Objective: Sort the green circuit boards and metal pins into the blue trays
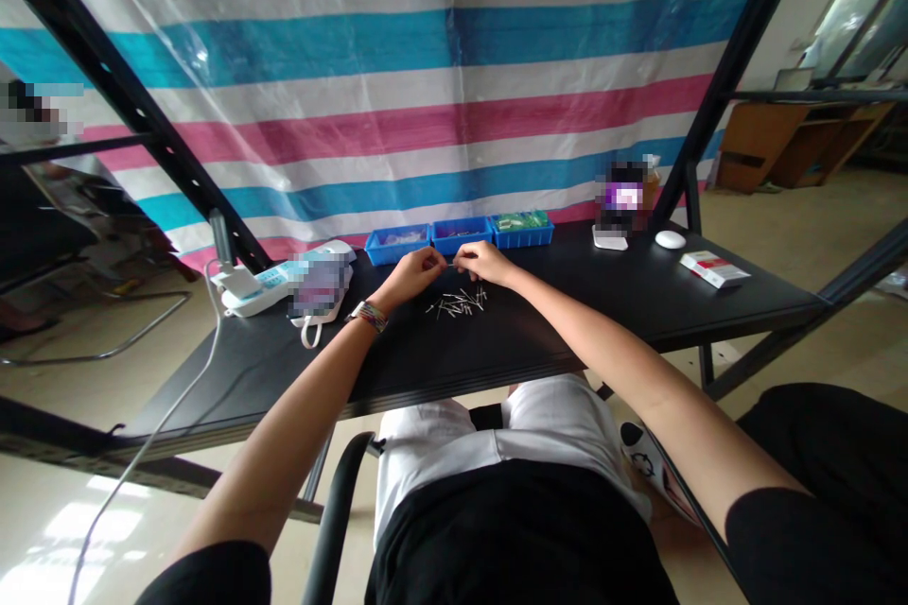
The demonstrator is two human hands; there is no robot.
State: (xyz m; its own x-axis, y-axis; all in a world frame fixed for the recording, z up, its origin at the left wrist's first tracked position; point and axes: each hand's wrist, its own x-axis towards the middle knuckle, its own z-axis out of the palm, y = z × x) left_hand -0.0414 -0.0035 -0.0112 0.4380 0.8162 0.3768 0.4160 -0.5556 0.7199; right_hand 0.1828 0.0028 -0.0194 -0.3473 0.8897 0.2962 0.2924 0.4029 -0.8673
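Note:
My left hand (pixel 417 270) and my right hand (pixel 486 263) meet fingertip to fingertip above the black table (pixel 397 350). Both are pinched closed, and a tiny thin piece shows between them, too small to name. Just below them lies a loose pile of small thin metallic pieces (pixel 460 304). Behind my hands three blue bins stand in a row: the left bin (pixel 387 255) holds clear pieces, the middle bin (pixel 461 243) small dark items, the right bin (pixel 523 237) green packets.
A white power strip (pixel 248 300) with a cable and a blurred pouch (pixel 323 288) lie at the left. Towards the right are a blurred dark container (pixel 624 198), a white mouse (pixel 671 240) and a red-and-white box (pixel 715 270). Black frame posts flank the table.

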